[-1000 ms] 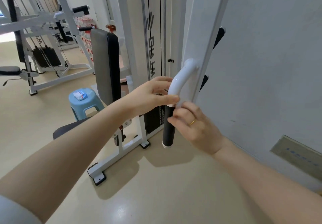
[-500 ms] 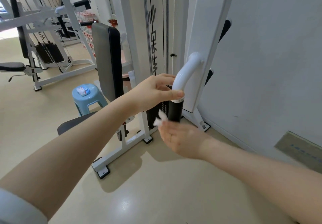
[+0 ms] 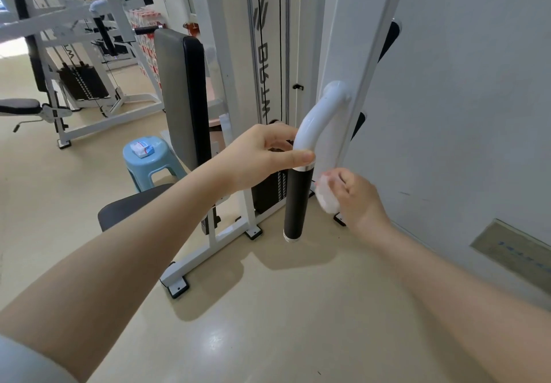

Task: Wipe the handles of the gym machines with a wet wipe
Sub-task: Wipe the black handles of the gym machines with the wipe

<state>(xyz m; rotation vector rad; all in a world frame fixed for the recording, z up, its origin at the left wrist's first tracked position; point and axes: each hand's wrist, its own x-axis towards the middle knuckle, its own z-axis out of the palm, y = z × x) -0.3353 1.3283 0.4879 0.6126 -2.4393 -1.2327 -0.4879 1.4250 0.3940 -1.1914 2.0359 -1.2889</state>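
Note:
A white curved machine arm (image 3: 320,120) comes off a white upright and ends in a hanging black handle grip (image 3: 296,203). My left hand (image 3: 262,156) grips the white tube just above the grip's metal ring, thumb across the front. My right hand (image 3: 354,200) is just right of the black grip, apart from it, closed on a crumpled white wet wipe (image 3: 326,196) that shows at its fingertips.
A grey-and-black back pad (image 3: 182,96) and dark seat (image 3: 131,208) stand left of the handle. A blue stool (image 3: 152,165) holds a wipe pack (image 3: 143,148). The weight stack (image 3: 268,192) is behind the handle. A grey wall (image 3: 462,114) is close on the right. Other machines (image 3: 74,54) stand far left.
My right hand has come off the black grip, dropping below it and then swinging up to its right side with the wipe. My left hand stays on the white tube.

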